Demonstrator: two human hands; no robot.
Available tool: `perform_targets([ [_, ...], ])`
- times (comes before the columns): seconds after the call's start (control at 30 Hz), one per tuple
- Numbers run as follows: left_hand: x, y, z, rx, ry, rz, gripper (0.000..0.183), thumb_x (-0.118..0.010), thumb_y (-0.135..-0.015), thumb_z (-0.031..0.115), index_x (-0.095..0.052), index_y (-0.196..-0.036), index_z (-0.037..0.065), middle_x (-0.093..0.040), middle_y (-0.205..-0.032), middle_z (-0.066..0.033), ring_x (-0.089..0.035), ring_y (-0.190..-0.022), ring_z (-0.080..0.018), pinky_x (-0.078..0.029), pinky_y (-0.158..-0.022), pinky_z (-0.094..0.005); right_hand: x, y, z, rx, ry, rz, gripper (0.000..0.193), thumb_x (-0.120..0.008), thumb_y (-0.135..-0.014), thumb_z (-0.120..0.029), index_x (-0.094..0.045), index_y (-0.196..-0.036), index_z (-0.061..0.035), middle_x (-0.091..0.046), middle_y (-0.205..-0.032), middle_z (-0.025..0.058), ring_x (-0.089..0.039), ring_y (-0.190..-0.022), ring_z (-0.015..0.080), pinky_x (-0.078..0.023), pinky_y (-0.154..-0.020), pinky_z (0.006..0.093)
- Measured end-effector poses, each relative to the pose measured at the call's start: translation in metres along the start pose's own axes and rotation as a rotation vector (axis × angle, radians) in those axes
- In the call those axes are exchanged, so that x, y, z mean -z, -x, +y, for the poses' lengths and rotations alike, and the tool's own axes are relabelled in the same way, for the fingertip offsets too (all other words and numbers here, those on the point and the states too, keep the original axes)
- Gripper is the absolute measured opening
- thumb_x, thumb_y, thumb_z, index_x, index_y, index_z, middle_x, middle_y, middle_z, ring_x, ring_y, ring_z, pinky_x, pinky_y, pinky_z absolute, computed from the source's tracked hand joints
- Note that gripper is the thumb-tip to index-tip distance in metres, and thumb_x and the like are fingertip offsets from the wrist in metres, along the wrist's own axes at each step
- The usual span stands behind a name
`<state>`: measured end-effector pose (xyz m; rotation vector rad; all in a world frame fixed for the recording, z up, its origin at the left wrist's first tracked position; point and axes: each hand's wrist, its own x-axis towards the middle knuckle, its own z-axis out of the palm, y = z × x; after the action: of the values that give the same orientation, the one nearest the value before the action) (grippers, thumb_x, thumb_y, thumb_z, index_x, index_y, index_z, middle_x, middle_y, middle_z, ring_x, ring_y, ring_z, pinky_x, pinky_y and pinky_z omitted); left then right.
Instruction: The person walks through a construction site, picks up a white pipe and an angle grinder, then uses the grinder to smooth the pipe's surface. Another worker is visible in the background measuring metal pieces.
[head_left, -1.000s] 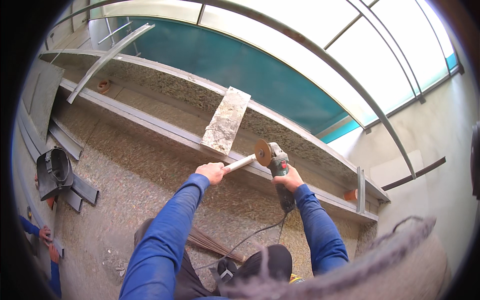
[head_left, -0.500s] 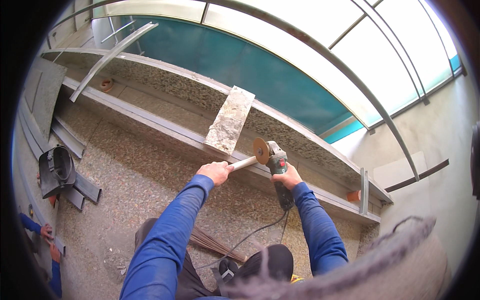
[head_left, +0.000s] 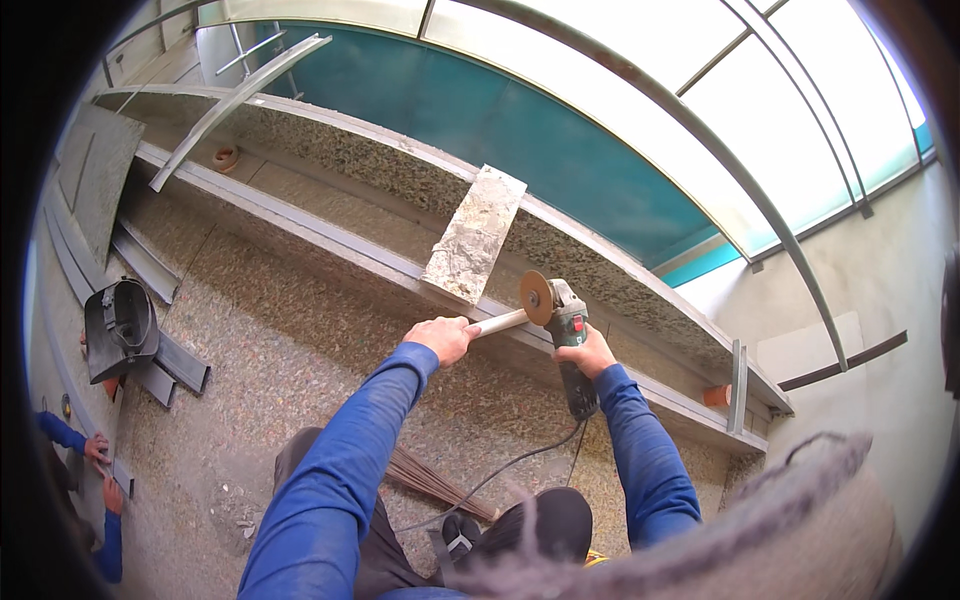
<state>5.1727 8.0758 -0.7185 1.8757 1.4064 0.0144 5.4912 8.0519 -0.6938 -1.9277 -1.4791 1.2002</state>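
Observation:
My right hand [head_left: 588, 353] is wrapped round the body of a green and grey angle grinder [head_left: 572, 328], which has a red switch. Its brown round disc [head_left: 537, 297] faces left and stands nearly upright. My left hand [head_left: 444, 340] grips a pale round bar [head_left: 501, 322] whose other end reaches the disc and grinder head. Whether the bar is fixed to the grinder is hidden. Both hands are in front of the long ledge [head_left: 330, 240]. From the grinder's lower end a dark cable [head_left: 520, 459] runs down toward my legs.
A rough stone slab [head_left: 476, 232] bridges the trough behind the ledge. At left lie a welding mask [head_left: 121, 325] and metal channels [head_left: 184, 362]; a co-worker's hands [head_left: 105, 470] are below them. Thin brown rods [head_left: 435, 482] lie near my knees. A curved rail [head_left: 700, 120] arches overhead.
The view has shifted slightly, so the scene sits a little further right. My hands keep the same grips on the grinder and the bar, and their arrangement looks unchanged.

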Motion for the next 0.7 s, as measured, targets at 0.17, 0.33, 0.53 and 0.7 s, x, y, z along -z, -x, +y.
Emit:
perform_targets([
  [0.17,0.001,-0.002,-0.002,-0.005,0.009,-0.008,0.052,-0.034,-0.107,0.051,-0.063,-0.115,0.009,-0.068,-0.119,-0.0184,-0.062,-0.116,-0.0387,-0.048,-0.098,-0.0523,0.001,0.002,0.001,0.029,0.032,-0.002,0.063,-0.086,-0.060,-0.020,-0.060,-0.114,0.0003,-0.068,-0.099,0.0076,-0.064,-0.089,0.0181,-0.053,-0.083,0.0322],
  [0.33,-0.003,-0.008,-0.006,0.018,-0.007,-0.005,0.054,-0.035,-0.106,0.052,-0.066,-0.110,0.008,-0.069,-0.117,-0.0193,-0.064,-0.114,-0.0390,-0.048,-0.097,-0.0522,0.002,0.007,0.000,0.021,-0.003,-0.003,0.063,-0.086,-0.060,-0.020,-0.060,-0.114,0.0002,-0.067,-0.098,0.0070,-0.064,-0.088,0.0178,-0.053,-0.083,0.0322],
  [0.53,-0.007,-0.009,-0.010,-0.024,0.094,0.107,0.056,-0.037,-0.105,0.053,-0.067,-0.105,0.006,-0.072,-0.108,-0.0184,-0.066,-0.107,-0.0398,-0.050,-0.092,-0.0525,0.006,0.015,-0.009,0.012,-0.053,0.027,0.063,-0.086,-0.060,-0.020,-0.060,-0.114,0.0001,-0.067,-0.099,0.0070,-0.064,-0.087,0.0176,-0.053,-0.084,0.0325],
  [0.7,-0.006,-0.003,-0.007,-0.057,-0.073,0.051,0.054,-0.033,-0.106,0.055,-0.064,-0.109,0.011,-0.072,-0.106,-0.0194,-0.067,-0.106,-0.0399,-0.049,-0.091,-0.0532,0.003,0.012,-0.011,0.000,-0.029,0.013,0.064,-0.086,-0.060,-0.020,-0.060,-0.115,-0.0006,-0.068,-0.100,0.0073,-0.065,-0.089,0.0179,-0.054,-0.084,0.0331],
])
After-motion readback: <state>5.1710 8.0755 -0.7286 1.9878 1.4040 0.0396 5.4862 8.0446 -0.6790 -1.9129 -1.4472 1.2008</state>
